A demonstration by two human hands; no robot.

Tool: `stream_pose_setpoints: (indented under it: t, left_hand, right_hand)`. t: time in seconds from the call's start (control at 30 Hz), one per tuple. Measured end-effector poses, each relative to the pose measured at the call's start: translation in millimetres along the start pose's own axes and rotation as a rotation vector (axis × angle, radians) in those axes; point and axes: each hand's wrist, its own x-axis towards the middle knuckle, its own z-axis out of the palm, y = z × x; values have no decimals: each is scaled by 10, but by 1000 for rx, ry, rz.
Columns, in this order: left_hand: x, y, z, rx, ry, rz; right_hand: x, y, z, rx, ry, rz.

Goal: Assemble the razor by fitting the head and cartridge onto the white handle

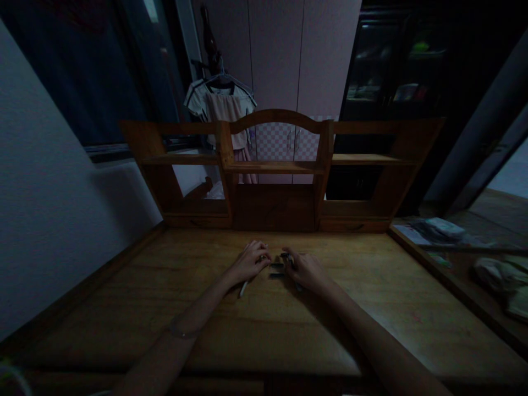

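Above the yellow-brown wooden desk (256, 336), the left hand (250, 260) is curling over a slim white stick (243, 289), grip unconfirmed; the right hand (306, 268) is pinching a small dark object (285, 254), right of two thin dark strips (277, 275).

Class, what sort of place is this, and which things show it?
Probably a room in a home, perhaps a bedroom: there's a wooden desk with a shelf unit, hanging clothes and a tall pale cupboard behind.
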Motion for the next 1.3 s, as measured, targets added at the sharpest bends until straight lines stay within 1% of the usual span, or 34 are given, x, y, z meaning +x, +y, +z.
stream_pose_setpoints:
  t: [0.17, 0.6, 0.83, 1.03, 1.17, 1.3]
  left_hand:
    - [0, -11, 14, 0, 18, -3]
    - [9, 29, -33, 12, 28, -20]
    - [19, 12, -28, 22, 49, -23]
    - [31, 28, -53, 16, 60, -35]
    - [41, 33, -63, 23, 82, -58]
    - [50, 33, -58, 32, 116, -82]
  right_hand:
    - [-4, 7, 2, -2, 12, -9]
    - [-7, 18, 6, -32, -14, -14]
    - [-16, 22, 13, -43, -16, -30]
    - [-33, -23, -47, -45, -57, -7]
    - [-31, -12, -47, -69, -46, 0]
    - [-22, -10, -27, -106, -49, 42]
